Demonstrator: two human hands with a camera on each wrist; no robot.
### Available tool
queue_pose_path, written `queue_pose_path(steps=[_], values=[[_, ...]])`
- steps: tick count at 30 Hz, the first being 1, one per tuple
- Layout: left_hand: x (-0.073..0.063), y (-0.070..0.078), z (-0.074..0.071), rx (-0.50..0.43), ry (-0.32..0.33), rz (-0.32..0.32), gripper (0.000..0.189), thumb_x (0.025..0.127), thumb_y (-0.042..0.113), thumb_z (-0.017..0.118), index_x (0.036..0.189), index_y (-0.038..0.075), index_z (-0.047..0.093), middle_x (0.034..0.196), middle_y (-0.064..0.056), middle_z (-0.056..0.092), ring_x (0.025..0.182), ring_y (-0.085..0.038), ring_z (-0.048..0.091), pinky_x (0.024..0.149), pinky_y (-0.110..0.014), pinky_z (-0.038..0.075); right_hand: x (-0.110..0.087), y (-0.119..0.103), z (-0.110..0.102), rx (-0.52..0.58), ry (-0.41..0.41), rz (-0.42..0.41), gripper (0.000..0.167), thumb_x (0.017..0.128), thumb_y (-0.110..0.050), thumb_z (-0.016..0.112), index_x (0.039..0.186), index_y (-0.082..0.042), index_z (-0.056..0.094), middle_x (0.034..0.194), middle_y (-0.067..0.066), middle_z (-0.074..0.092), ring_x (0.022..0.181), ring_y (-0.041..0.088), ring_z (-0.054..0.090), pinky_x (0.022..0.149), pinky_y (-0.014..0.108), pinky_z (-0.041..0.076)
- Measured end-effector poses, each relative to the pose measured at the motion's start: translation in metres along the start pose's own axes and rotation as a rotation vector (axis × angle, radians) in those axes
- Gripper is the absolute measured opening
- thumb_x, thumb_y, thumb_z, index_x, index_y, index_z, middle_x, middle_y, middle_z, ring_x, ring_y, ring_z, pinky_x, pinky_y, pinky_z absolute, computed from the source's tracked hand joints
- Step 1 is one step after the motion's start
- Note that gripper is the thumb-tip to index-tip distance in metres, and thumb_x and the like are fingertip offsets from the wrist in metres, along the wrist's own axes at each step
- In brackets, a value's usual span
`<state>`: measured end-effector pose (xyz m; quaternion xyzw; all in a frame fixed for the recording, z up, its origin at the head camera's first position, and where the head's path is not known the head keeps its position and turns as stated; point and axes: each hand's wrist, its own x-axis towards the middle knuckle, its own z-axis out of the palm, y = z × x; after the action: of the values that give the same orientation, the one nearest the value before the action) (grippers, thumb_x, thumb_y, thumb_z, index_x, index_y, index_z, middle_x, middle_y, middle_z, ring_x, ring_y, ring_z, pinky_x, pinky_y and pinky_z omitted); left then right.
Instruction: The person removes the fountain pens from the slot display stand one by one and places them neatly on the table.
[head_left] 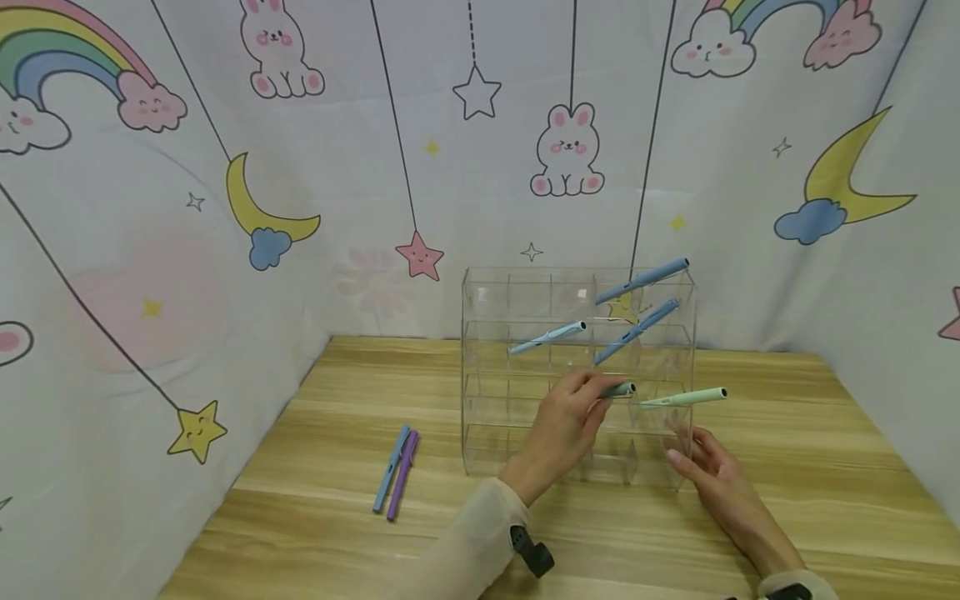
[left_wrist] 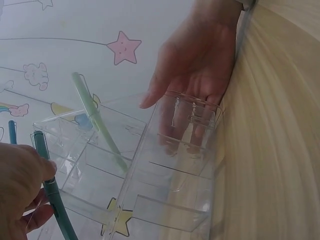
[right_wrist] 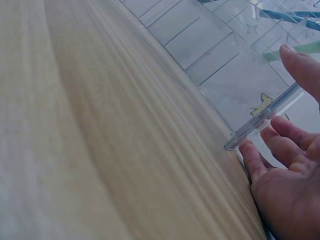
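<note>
My left hand (head_left: 558,421) pinches a dark green pen (left_wrist: 59,205) between thumb and fingers, in front of a clear plastic rack (head_left: 464,375). In the head view, only the end of that pen shows past the fingers. At the rack's lower right side, my right hand (head_left: 726,483) touches the side panel (right_wrist: 260,120) with its fingers loosely bent. Its thumb stands apart from the panel in the right wrist view. Just right of the left hand, a light green pen (head_left: 684,398) slants out of a compartment.
Two blue pens (head_left: 643,280) and a light blue pen (head_left: 549,337) stick out of higher compartments. On the wooden table (head_left: 300,533), left of the rack, a blue pen (head_left: 392,469) lies beside a purple pen (head_left: 403,477). Behind the rack hangs a patterned cloth (head_left: 360,183).
</note>
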<state>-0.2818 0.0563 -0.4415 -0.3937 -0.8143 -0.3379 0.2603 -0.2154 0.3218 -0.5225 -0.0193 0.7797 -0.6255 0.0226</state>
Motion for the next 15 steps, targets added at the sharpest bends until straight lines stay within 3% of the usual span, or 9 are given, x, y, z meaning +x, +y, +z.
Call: queue_pose_path(steps=[7, 15], values=[[-0.0003, -0.0022, -0.0003, -0.028, 0.027, 0.01, 0.027, 0.105, 0.01, 0.068, 0.132, 0.012, 0.072, 0.121, -0.005, 0.072, 0.108, -0.018, 0.072, 0.088, -0.023, 0.061, 0.0008, 0.0, 0.0002, 0.003, -0.001, -0.004, 0.055, 0.113, -0.024, 0.056, 0.162, -0.006, 0.037, 0.165, 0.008, 0.047, 0.127, -0.017, 0.052, 0.096, 0.005, 0.042], [0.0026, 0.0007, -0.0053, -0.068, 0.08, 0.08, 0.025, 0.106, 0.012, 0.066, 0.131, 0.013, 0.072, 0.121, -0.002, 0.072, 0.113, -0.017, 0.071, 0.098, -0.019, 0.058, 0.0007, -0.0035, 0.0004, -0.006, -0.024, 0.03, 0.061, 0.114, -0.029, 0.054, 0.166, -0.009, 0.031, 0.17, 0.028, 0.037, 0.128, -0.017, 0.049, 0.096, 0.007, 0.043]])
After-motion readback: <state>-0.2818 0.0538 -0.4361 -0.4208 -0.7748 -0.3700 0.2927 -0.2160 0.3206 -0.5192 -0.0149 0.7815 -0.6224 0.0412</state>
